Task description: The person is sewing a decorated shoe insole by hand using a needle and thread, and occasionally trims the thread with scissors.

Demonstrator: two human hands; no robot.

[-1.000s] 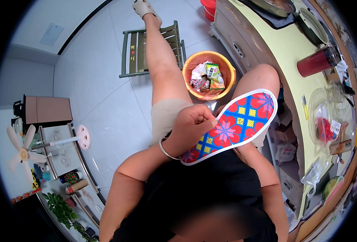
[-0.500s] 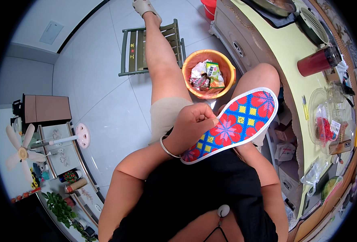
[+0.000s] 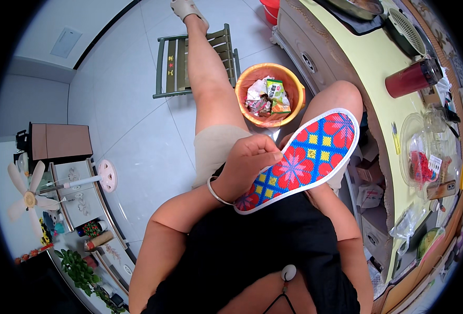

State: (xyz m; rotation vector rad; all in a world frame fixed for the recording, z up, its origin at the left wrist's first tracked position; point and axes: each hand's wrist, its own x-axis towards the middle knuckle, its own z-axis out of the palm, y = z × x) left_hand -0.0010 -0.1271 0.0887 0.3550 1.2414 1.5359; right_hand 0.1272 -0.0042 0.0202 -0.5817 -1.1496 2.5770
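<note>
A patterned insole (image 3: 296,165) with red and pink flowers, blue lattice, yellow squares and a white border lies slanted above my lap. My left hand (image 3: 252,161) is closed in a pinch, thumb against forefinger, at the insole's left edge. Whatever sits between those fingertips is too small to make out. Under the insole is my right hand (image 3: 285,140), mostly hidden, with only a bit of finger showing past the far edge; it holds the insole from below. A pale bangle (image 3: 220,192) circles my left wrist.
Between my legs stands a yellow bin (image 3: 270,123) with wrappers inside. My foot extends past a folding stool (image 3: 169,68). At right, a pale yellow tabletop (image 3: 380,118) carries a dark red bottle (image 3: 406,81), a clear tray (image 3: 405,165) and a phone (image 3: 441,190). A fan (image 3: 29,199) stands at left.
The insole's far end has shifted slightly up and to the left, and a little more of a right finger shows past its edge. My left hand has barely moved.
</note>
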